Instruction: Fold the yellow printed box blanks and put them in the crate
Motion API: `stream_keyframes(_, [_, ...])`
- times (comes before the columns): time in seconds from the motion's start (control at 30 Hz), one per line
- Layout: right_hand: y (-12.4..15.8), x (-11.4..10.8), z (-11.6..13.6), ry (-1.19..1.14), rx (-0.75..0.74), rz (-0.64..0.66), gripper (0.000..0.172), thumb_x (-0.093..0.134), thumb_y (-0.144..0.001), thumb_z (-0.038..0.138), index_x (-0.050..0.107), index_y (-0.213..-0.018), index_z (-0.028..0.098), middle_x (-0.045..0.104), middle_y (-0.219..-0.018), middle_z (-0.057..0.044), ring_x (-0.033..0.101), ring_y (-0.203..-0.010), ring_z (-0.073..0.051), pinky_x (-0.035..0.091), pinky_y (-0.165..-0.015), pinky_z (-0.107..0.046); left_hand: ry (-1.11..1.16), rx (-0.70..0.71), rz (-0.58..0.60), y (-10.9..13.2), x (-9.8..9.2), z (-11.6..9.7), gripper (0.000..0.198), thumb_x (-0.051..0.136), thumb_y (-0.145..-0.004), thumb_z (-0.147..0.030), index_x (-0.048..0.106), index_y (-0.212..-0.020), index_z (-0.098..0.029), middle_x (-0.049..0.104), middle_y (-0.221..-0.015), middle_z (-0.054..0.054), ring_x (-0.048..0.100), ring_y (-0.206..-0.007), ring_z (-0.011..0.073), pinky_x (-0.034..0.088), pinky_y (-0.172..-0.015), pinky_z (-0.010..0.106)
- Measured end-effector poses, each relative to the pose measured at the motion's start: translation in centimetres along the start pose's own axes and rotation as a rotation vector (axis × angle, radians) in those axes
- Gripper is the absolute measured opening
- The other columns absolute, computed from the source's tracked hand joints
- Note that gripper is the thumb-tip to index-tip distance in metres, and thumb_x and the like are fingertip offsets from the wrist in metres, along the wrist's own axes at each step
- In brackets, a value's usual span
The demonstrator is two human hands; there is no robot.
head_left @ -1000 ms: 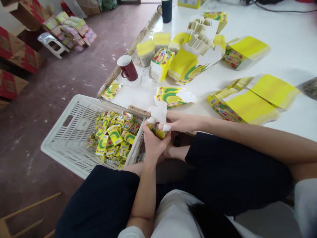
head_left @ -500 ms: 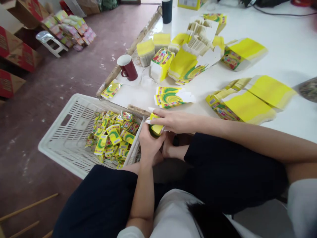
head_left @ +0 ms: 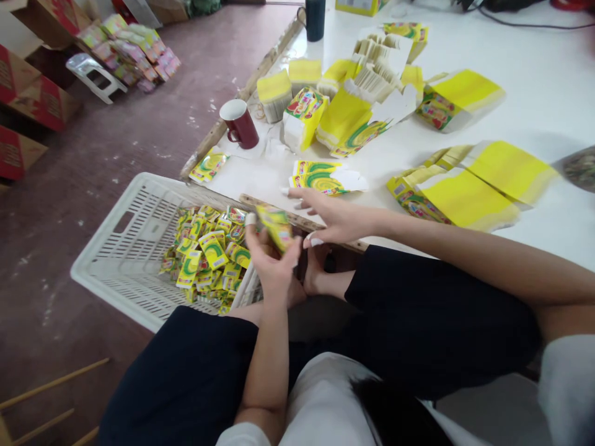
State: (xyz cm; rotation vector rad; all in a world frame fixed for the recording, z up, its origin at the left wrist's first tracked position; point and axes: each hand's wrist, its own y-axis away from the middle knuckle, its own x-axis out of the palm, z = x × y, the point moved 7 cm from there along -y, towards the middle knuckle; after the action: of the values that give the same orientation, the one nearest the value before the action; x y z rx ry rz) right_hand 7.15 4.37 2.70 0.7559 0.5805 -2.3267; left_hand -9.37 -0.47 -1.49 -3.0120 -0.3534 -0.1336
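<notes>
My left hand (head_left: 272, 263) holds a small folded yellow-green box (head_left: 276, 226) just right of the white plastic basket (head_left: 123, 257), which is partly filled with several boxes of the same kind (head_left: 209, 251). My right hand (head_left: 332, 217) hovers beside it over the table's near edge, fingers spread and empty, close to a flat yellow-green carton blank (head_left: 323, 179) on the white table (head_left: 534, 105).
Stacks of flat yellow blanks (head_left: 474, 186) and bundled blanks (head_left: 367, 80) lie across the table. A dark red mug (head_left: 239, 124) stands near the table's left edge, a dark cup (head_left: 315, 18) further back. Cardboard cartons (head_left: 28, 93) and a white stool (head_left: 90, 71) stand on the floor at the left.
Both hands were pressing the box's flap shut; now my right hand has let go and spread open, and my left hand has carried the closed box left toward the basket.
</notes>
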Motion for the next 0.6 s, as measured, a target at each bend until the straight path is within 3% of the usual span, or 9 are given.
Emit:
stream_keyframes(0.1, [0.5,-3.1,-4.6,0.293,0.284,-0.181,0.057,0.074,-0.084,0.031,0.056,-0.133,0.01,0.057,-0.134,-0.024,0.055,-0.122,-0.038,0.046,-0.105,-0.055,0.392,-0.067,-0.289,-1.5,-3.1,1.1,0.072,0.066,-0.078,-0.075,0.054,-0.128,-0.023,0.063,-0.134,0.014,0.064,-0.128,0.0263,0.049,-0.112,0.039])
stream_keyframes(0.17, [1.4,-4.9,-7.7,0.486,0.511,-0.244,0.045,0.073,-0.084,0.028,0.063,-0.123,0.008,0.06,-0.127,-0.026,0.054,-0.121,-0.042,0.045,-0.103,-0.058,0.542,-0.216,-0.313,-2.1,-3.6,2.5,0.074,0.055,-0.077,-0.086,0.058,-0.115,-0.022,0.063,-0.13,0.017,0.058,-0.135,0.0269,0.05,-0.113,0.039])
stream_keyframes(0.23, [1.9,-5.4,-9.9,0.574,0.637,-0.225,0.035,0.071,-0.085,0.025,0.067,-0.115,0.007,0.062,-0.121,-0.026,0.055,-0.118,-0.043,0.047,-0.099,-0.056,0.616,-0.368,-0.271,-2.1,-2.9,3.6,0.074,0.051,-0.079,-0.087,0.058,-0.11,-0.019,0.063,-0.126,0.02,0.059,-0.135,0.0265,0.054,-0.108,0.038])
stream_keyframes(0.33, [2.1,-5.1,-11.4,0.585,0.653,-0.209,0.025,0.065,-0.088,0.02,0.07,-0.109,0.009,0.064,-0.116,-0.023,0.057,-0.112,-0.038,0.048,-0.096,-0.051,0.658,-0.509,-0.236,-1.4,-1.2,4.5,0.063,0.049,-0.09,-0.076,0.058,-0.109,-0.016,0.068,-0.118,0.017,0.068,-0.115,0.0217,0.06,-0.095,0.035])
stream_keyframes(0.43, [2.1,-4.7,-11.6,0.577,0.596,-0.212,0.032,0.067,-0.087,0.026,0.069,-0.113,0.009,0.064,-0.115,-0.022,0.057,-0.109,-0.037,0.048,-0.095,-0.051,0.604,-0.54,-0.221,-1.0,-0.3,4.6,0.045,0.052,-0.097,-0.061,0.06,-0.108,-0.017,0.072,-0.105,0.01,0.071,-0.089,0.0144,0.059,-0.08,0.027])
stream_keyframes(0.6, [2.1,-4.3,-11.5,0.594,0.542,-0.177,0.036,0.071,-0.08,0.02,0.068,-0.114,0.01,0.062,-0.116,-0.022,0.056,-0.11,-0.037,0.048,-0.094,-0.049,0.522,-0.566,-0.192,-0.9,0.0,4.9,0.027,0.062,-0.092,-0.045,0.064,-0.1,-0.019,0.071,-0.088,0.003,0.068,-0.071,0.0106,0.053,-0.071,0.023])
